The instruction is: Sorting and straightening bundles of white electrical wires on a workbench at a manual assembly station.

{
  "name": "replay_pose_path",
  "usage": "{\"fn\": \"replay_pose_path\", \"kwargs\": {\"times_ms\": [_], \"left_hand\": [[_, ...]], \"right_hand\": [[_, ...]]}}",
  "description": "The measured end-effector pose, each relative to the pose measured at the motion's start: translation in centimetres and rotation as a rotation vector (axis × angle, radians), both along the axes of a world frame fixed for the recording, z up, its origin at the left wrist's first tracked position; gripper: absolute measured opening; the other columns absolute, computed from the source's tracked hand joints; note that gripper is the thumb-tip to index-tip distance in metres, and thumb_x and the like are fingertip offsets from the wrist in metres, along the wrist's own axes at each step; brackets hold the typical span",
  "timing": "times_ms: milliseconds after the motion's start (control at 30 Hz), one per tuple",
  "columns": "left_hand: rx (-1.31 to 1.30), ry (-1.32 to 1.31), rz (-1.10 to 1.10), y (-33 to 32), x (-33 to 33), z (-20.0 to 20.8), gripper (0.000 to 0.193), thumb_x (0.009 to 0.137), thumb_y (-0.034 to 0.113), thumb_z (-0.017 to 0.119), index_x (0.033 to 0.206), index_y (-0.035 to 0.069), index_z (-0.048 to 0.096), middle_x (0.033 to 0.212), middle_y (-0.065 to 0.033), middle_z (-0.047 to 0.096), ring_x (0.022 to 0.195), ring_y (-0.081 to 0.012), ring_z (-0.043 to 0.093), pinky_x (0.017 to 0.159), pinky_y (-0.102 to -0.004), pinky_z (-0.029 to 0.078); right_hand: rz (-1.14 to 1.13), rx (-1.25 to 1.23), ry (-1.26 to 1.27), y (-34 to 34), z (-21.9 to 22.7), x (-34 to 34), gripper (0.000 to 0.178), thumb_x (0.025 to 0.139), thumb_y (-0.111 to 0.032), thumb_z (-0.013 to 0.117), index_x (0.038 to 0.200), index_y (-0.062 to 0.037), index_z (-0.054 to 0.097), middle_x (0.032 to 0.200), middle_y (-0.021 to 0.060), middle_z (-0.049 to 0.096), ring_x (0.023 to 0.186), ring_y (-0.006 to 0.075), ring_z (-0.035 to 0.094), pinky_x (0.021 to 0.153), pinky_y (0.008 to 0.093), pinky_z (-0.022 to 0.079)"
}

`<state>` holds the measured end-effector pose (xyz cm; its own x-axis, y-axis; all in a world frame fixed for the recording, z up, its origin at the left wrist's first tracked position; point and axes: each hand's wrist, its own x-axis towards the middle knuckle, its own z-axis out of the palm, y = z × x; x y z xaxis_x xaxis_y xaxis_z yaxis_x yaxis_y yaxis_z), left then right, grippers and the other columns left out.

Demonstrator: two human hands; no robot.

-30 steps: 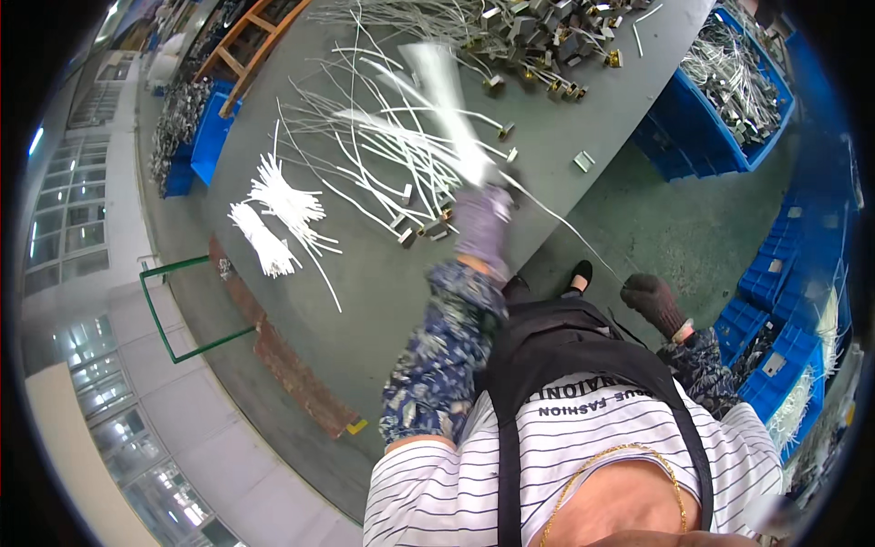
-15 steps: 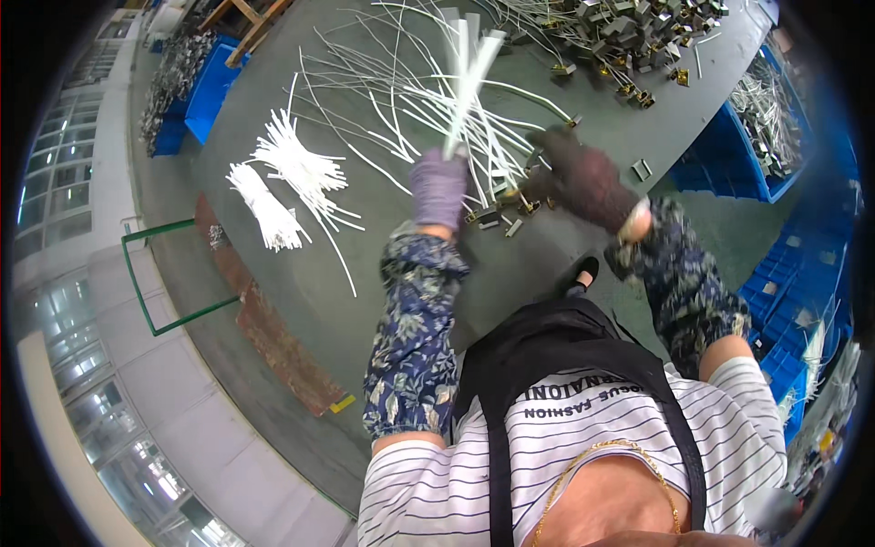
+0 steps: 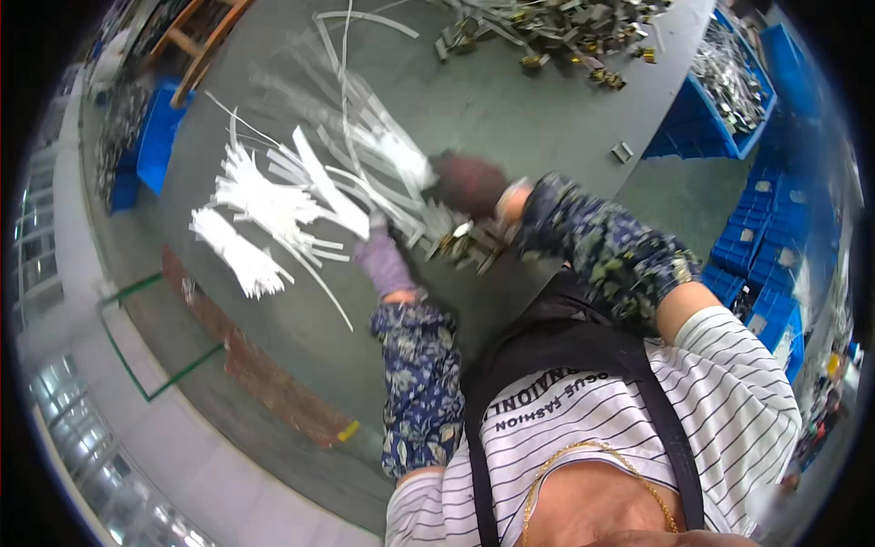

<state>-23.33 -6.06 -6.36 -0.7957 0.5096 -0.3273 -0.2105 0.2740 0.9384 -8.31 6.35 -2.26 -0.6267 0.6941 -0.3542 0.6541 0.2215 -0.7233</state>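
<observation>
Bundles on table, left of connector pile.

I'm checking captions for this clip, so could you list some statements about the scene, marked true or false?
1. The left hand wears a purple glove. True.
2. The right hand is bare. False: it wears a dark glove.
3. The leftmost white bundle lies on the table. True.
4. The bin beyond the table's right edge is red. False: it is blue.
5. White strips reach up to the right hand. True.

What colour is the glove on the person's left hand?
The glove is purple, best seen in the head view.
</observation>
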Motion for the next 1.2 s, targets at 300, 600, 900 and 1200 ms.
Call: {"fn": "replay_pose_path", "kwargs": {"times_ms": [300, 600, 900, 1200], "left_hand": [[-0.245, 0.133, 0.017, -5.2, -3.1, 4.8, 0.037, 0.089, 0.023, 0.063, 0.114, -0.003, 0.055, 0.096, -0.0102, 0.062, 0.077, -0.0191, 0.058, 0.069, -0.0327, 0.049], [0.045, -0.004, -0.100, -1.0, 0.3, 9.5, 0.027, 0.090, 0.028, 0.061, 0.093, 0.001, 0.056, 0.066, -0.0044, 0.057, 0.054, -0.0111, 0.052, 0.048, -0.0251, 0.043], [0.113, -0.082, -0.155, 13.1, -7.7, -2.3, 0.037, 0.090, 0.030, 0.062, 0.099, -0.006, 0.059, 0.082, -0.0124, 0.064, 0.063, -0.0213, 0.063, 0.046, -0.0291, 0.050], [0.416, -0.822, -0.494, 11.6, 11.4, 1.9, 0.025, 0.091, 0.027, 0.059, 0.093, 0.003, 0.060, 0.076, -0.0047, 0.059, 0.069, -0.0175, 0.058, 0.068, -0.0325, 0.052]], "right_hand": [[0.142, -0.090, 0.233, -5.8, 0.9, -1.1, 0.049, 0.079, -0.039, 0.063, 0.114, -0.0050, 0.059, 0.108, 0.0201, 0.059, 0.098, 0.0381, 0.059, 0.086, 0.0430, 0.047], [-0.621, 0.632, -0.108, 9.9, 3.7, 9.6, 0.049, 0.075, -0.030, 0.070, 0.114, -0.0028, 0.056, 0.117, 0.0222, 0.053, 0.106, 0.0376, 0.053, 0.089, 0.0441, 0.045], [-0.586, 0.443, 0.163, 5.3, -2.8, 13.1, 0.023, 0.076, -0.017, 0.066, 0.095, -0.0036, 0.065, 0.099, 0.0172, 0.062, 0.086, 0.0322, 0.061, 0.075, 0.0394, 0.049], [-0.755, -0.021, 0.494, -2.1, 5.0, 22.3, 0.030, 0.082, -0.024, 0.064, 0.102, -0.0022, 0.062, 0.076, 0.0069, 0.060, 0.068, 0.0123, 0.055, 0.061, 0.0291, 0.046]]}}
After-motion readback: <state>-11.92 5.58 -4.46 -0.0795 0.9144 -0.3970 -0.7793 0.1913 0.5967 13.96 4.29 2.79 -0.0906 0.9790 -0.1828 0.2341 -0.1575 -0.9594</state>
